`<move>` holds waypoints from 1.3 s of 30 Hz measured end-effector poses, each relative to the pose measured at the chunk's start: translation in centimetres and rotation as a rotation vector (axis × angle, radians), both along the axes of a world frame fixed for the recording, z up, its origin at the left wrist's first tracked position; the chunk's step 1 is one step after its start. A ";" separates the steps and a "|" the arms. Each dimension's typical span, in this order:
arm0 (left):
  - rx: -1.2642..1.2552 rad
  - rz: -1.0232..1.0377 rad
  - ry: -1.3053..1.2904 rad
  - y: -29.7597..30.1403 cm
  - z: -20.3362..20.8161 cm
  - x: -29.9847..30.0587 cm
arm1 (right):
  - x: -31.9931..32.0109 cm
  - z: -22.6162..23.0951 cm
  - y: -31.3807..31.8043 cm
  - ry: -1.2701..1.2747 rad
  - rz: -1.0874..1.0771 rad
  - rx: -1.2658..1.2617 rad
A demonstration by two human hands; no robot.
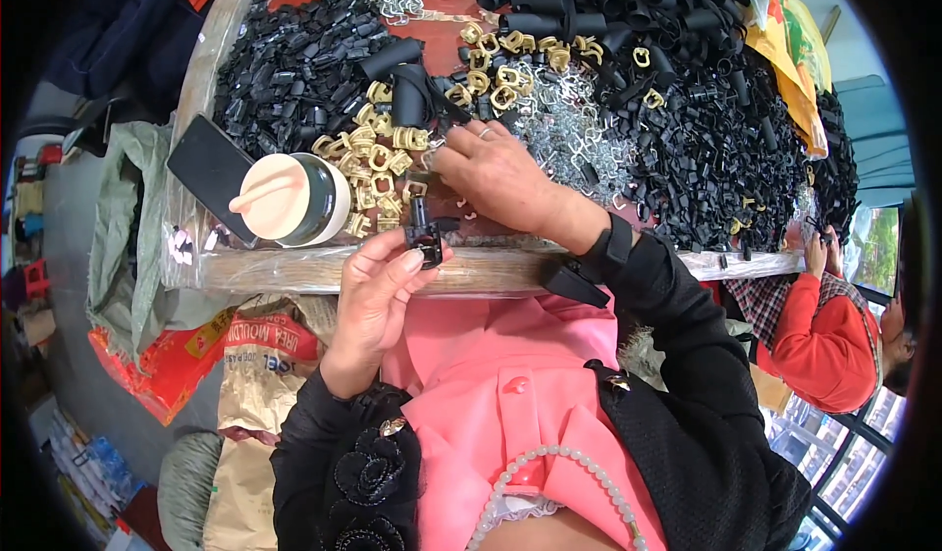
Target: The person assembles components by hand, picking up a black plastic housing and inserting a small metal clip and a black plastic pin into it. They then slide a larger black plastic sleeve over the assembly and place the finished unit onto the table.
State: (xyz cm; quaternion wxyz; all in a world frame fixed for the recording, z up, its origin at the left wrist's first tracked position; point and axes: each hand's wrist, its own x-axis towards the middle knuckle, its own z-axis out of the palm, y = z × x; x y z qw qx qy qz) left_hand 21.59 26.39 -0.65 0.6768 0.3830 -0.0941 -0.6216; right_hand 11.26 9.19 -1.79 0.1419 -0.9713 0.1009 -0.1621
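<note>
Close to the table's near edge, my left hand (371, 296) pinches a small black plastic fitting (422, 235) with an upright stem between thumb and fingers. My right hand (508, 180) reaches onto the tabletop from the right, its fingers bent together beside the gold-coloured plastic clips (379, 157). What its fingertips grip, if anything, is too small and covered to make out. Just beyond those fingertips stands a black tube (410, 102). Right of my right hand lies a heap of silvery wire loops (574, 124).
A lidded jar (324, 198) and a dark phone (210, 166) sit at the near left corner. Heaps of black plastic parts (299, 70) cover the far left and right. More black tubes (618, 1) lie at the back. A person in red (824, 345) works at the right.
</note>
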 end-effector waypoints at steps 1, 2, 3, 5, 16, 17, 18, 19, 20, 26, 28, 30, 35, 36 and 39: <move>0.000 0.001 0.002 -0.1 0.0 0.0 | -0.3 0.2 -0.1 0.002 0.001 0.000; -0.001 0.004 0.002 -0.2 0.1 0.0 | -0.8 0.5 -0.1 -0.017 -0.008 0.058; -0.001 0.007 0.002 -0.4 0.2 0.0 | -1.3 0.9 -0.2 -0.037 -0.018 0.115; -0.002 0.011 0.004 -0.8 0.1 -0.1 | -2.1 1.6 -0.2 -0.055 -0.027 0.172; -0.011 -0.123 0.070 -4.0 -0.2 -1.9 | -6.6 4.1 0.1 -0.152 -0.140 1.193; -0.008 -0.127 0.071 -4.2 -0.3 -2.1 | -6.8 4.2 0.3 -0.154 -0.145 1.195; 0.002 -0.133 0.091 -4.3 -0.4 -2.4 | -6.9 4.4 0.5 -0.176 -0.158 1.190; 0.010 -0.141 0.111 -4.5 -0.5 -2.6 | -7.1 4.6 0.6 -0.200 -0.173 1.182; 0.018 -0.148 0.130 -4.7 -0.5 -2.8 | -7.2 4.7 0.7 -0.223 -0.186 1.174; 0.016 -0.188 0.156 -5.0 -0.3 -3.4 | -7.3 4.0 1.0 -0.265 -0.102 1.141; 0.011 -0.216 0.158 -5.0 -0.3 -3.5 | -7.4 3.8 1.1 -0.259 -0.086 1.105; 0.012 -0.213 0.164 -4.9 -0.4 -3.6 | -7.3 3.7 1.1 -0.238 -0.094 1.104; -0.004 -0.211 0.188 -4.7 -0.6 -3.7 | -6.9 4.3 1.3 -0.141 -0.122 1.068; -0.009 -0.212 0.193 -4.6 -0.6 -3.6 | -6.8 4.4 1.4 -0.114 -0.128 1.055; -0.007 -0.215 0.202 -4.3 -0.4 -3.3 | -6.5 4.5 2.1 -0.080 -0.216 1.006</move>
